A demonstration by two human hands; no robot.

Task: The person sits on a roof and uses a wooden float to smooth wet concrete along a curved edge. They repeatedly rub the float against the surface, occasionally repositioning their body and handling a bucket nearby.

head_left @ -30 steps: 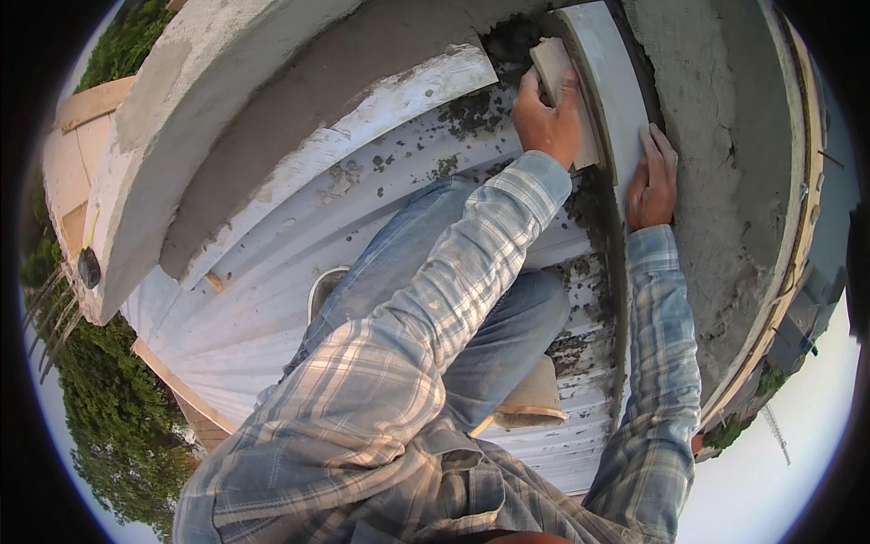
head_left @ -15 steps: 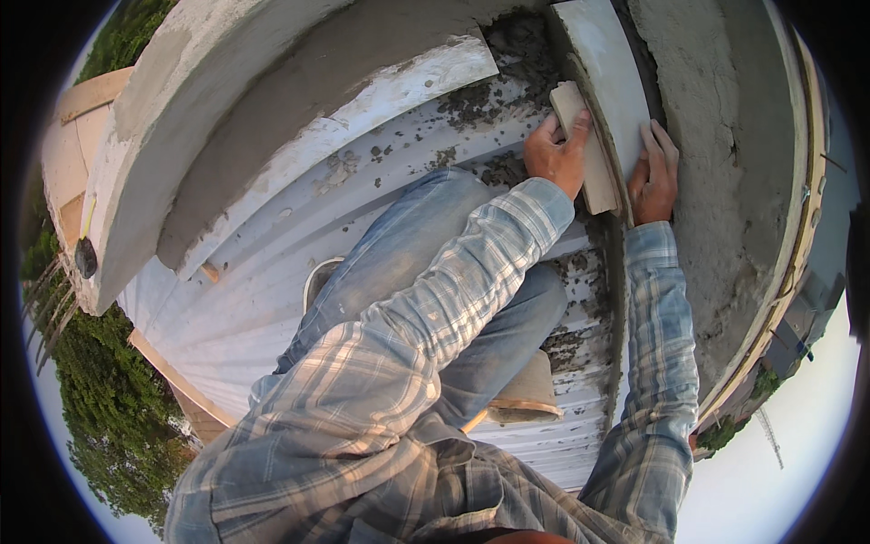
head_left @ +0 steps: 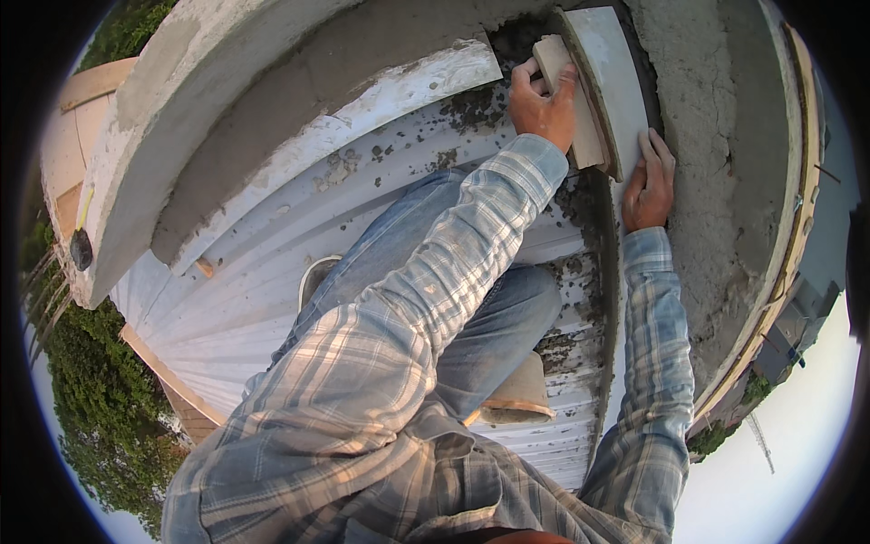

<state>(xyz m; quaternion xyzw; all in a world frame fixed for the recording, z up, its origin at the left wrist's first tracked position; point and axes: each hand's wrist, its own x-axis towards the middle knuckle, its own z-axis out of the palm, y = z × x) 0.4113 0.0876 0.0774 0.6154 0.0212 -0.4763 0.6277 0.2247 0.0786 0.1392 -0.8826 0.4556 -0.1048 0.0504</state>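
Left hand (head_left: 546,113): closed around a light brown block (head_left: 584,140), thumb on the right side, fingers on the left.
Right hand (head_left: 649,186): fingers long and close together, set at the right edge of a white strip (head_left: 609,82); I cannot tell if they grip it.
Block: at the far end, along the left side of the white strip, and it seems to touch it.
What changed: half a second ago the block was nearer; now the left hand has pushed it back far. The right hand has hardly moved.
What that means: it looks like the block is being slid to and fro along the strip, while the right hand seems to keep the strip steady.
Left side: another strip (head_left: 390,95), white and smeared.
Floor: a bumpy metal sheet (head_left: 208,317) with dark wet blobs (head_left: 471,109).
Right side: a rough gray wall (head_left: 711,208).
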